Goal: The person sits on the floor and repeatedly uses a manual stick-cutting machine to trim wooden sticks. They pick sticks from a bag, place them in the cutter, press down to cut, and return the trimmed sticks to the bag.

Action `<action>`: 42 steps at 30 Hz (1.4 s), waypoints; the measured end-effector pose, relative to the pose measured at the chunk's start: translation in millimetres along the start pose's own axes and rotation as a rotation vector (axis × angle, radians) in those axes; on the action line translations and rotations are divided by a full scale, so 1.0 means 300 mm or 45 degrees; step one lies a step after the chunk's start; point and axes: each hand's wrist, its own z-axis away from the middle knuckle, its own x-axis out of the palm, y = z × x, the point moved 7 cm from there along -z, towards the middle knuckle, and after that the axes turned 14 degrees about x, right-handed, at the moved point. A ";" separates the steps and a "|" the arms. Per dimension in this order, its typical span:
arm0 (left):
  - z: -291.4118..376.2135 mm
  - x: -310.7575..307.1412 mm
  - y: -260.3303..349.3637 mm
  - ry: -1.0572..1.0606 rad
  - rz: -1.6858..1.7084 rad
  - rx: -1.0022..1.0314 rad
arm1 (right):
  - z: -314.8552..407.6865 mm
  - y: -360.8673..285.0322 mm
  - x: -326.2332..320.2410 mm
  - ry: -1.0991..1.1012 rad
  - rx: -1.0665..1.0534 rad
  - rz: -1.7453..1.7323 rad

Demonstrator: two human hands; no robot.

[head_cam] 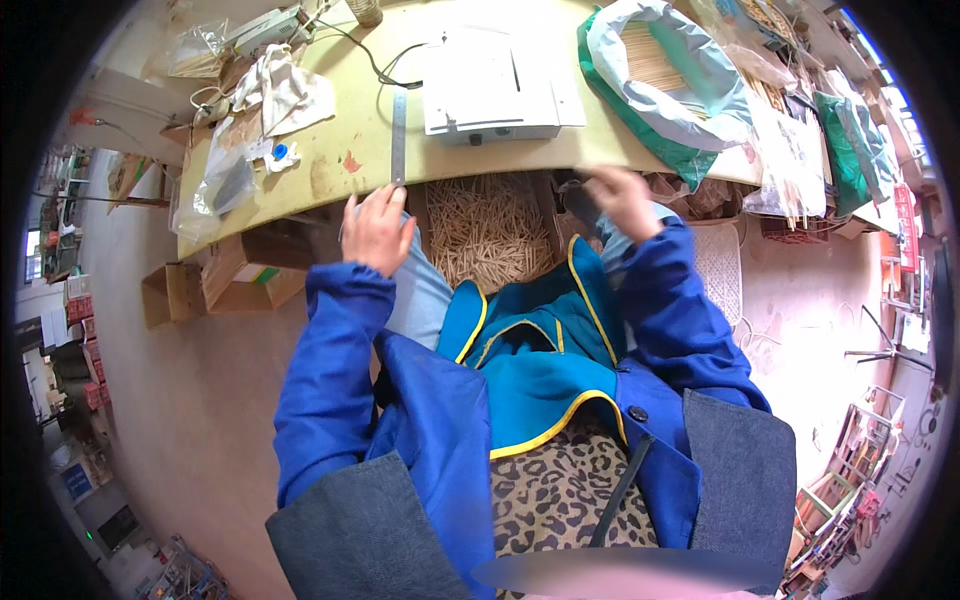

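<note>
My left hand [377, 231] is at the table's front edge above my left knee, back upward, thumb apart, with nothing visible in it. Its fingertips are close to the lower end of a steel ruler [399, 139] lying on the table [330, 169]. My right hand [622, 199], blurred, hovers by the edge above my right knee; whether it holds anything is unclear. Between my knees, a box under the table holds many short wooden sticks [487, 232]. A white machine [487, 82] with slots and a front knob sits on the tabletop, between and beyond my hands.
Right of the machine, a green-and-white sack [660, 82] holds long thin wooden sticks. At left lie a white cloth [281, 90], a clear plastic bag [217, 187] and a blue-capped item [280, 151]. A black cable [375, 67] runs to the machine. Cardboard boxes [247, 274] stand below left.
</note>
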 end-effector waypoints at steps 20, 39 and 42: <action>0.060 0.056 -0.045 -0.008 0.063 -0.250 | -0.720 0.692 -0.508 -0.241 0.344 1.296; 0.014 0.063 -0.038 -0.029 0.081 -0.225 | -0.735 0.846 -0.474 -0.438 0.352 1.086; 0.022 0.062 -0.035 -0.016 0.079 -0.227 | -0.771 0.904 -0.558 -0.078 0.491 0.940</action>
